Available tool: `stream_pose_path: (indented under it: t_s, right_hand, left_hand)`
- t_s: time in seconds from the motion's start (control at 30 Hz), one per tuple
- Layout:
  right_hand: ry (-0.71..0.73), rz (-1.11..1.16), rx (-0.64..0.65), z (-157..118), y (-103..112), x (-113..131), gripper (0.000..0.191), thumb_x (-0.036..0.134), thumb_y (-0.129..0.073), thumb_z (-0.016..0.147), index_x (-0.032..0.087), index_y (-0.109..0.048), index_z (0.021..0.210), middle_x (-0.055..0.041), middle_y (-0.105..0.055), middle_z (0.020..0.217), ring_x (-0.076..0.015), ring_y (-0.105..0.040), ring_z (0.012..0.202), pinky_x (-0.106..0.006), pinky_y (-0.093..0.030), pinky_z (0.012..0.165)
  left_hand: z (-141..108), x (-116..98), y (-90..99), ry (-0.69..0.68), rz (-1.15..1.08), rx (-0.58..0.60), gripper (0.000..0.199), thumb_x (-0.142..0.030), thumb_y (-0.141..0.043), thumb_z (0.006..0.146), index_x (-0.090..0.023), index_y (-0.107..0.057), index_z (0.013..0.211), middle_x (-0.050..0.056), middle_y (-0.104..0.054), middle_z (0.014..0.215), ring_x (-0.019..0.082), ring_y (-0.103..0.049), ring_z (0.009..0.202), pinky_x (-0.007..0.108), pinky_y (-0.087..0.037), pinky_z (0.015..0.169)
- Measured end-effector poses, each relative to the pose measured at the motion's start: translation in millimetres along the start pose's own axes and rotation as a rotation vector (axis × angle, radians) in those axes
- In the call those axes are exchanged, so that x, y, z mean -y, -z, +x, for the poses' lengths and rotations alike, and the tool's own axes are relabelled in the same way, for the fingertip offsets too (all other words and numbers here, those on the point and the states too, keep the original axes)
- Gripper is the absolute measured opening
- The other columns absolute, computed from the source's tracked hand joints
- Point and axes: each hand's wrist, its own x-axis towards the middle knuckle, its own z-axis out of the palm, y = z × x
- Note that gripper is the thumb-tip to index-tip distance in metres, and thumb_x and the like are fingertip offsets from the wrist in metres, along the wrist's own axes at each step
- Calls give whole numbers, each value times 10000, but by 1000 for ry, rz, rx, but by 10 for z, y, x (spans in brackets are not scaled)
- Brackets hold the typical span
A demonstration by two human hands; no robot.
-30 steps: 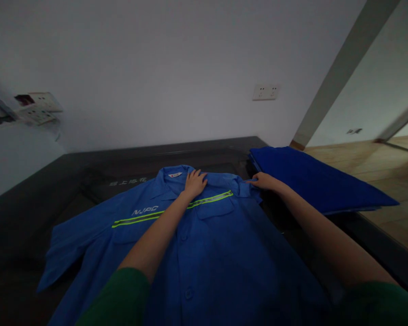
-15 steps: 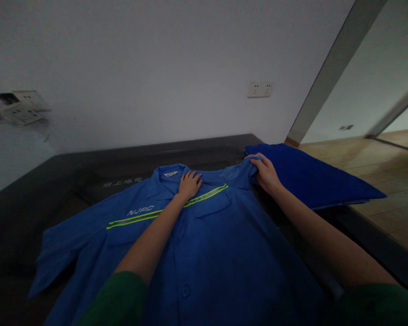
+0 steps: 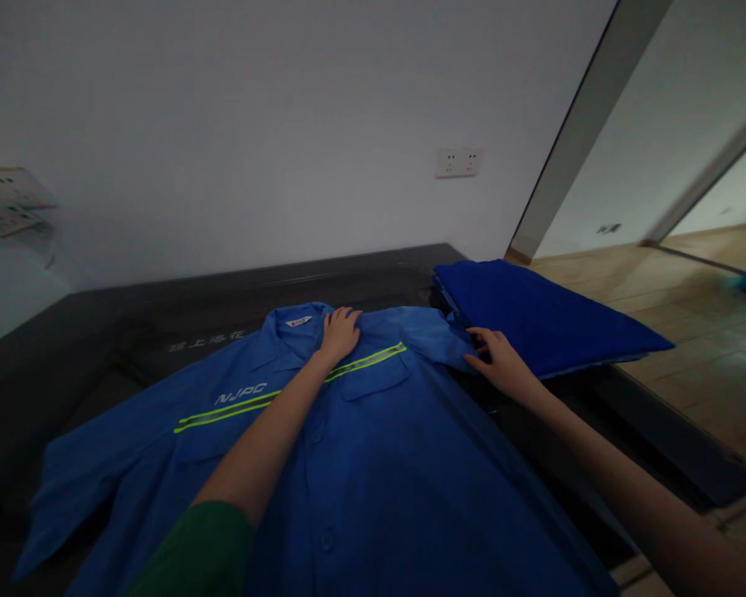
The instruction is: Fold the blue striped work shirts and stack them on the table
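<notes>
A blue short-sleeved work shirt point(image 3: 373, 464) with yellow-and-grey reflective stripes and white "NJPC" lettering lies spread out, front up, collar away from me. My left hand point(image 3: 341, 332) rests flat on it beside the collar, fingers stretched out. At the sleeve on the right, my right hand point(image 3: 501, 361) has its thumb and fingers apart, by the sleeve's end. That sleeve point(image 3: 438, 332) lies outstretched with a few creases. Whether the right fingertips touch the cloth is hard to tell in the dim light.
Under the shirt is a dark surface point(image 3: 373, 286) against a pale wall. A darker-blue folded stack of cloth point(image 3: 547, 319) lies at the right, close to the sleeve. A wall socket point(image 3: 459, 162) is above. Tiled floor point(image 3: 690, 307) shows on the right.
My right hand has let go of the sleeve end and shifted lower; the sleeve, lifted and bunched before, now lies outstretched. My left hand stays on the shirt. The view has shifted slightly.
</notes>
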Motion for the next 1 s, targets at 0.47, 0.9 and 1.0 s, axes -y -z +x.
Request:
stream_pose_path:
  t_s: [0.47,0.9,1.0]
  right_hand:
    - [34,-583,-11,793,41,294,324,313,-487,919,99,-649,1100,-173,-628,1100,-295,-516,1076,-394,-419,883]
    - [-75,-455,290,1285,-460,349,307,341,-745,736,110,-700,934,-183,-661,1064,-296,-566,1061,-357,-436,841]
    - [-48,-363,326,1374,-463,340,167,273,-700,777,146,-693,885,-80,-706,897,-173,-641,818,-233,-454,692]
  left_hand:
    - [71,-675,-293,-15,-91,-40,412,-369,-346,974,-171,-550,1272,100,-532,1344,228,-458,1251,386,-345,1070]
    - [-333,-85,-166,-25,85,111,549,-527,-275,962,-277,-381,1439,57,-332,1519,251,-261,1412,456,-214,1149]
    - [-388,27,-118,7,80,114,552,-536,-282,958,-281,-386,1437,63,-327,1520,259,-260,1412,456,-218,1147]
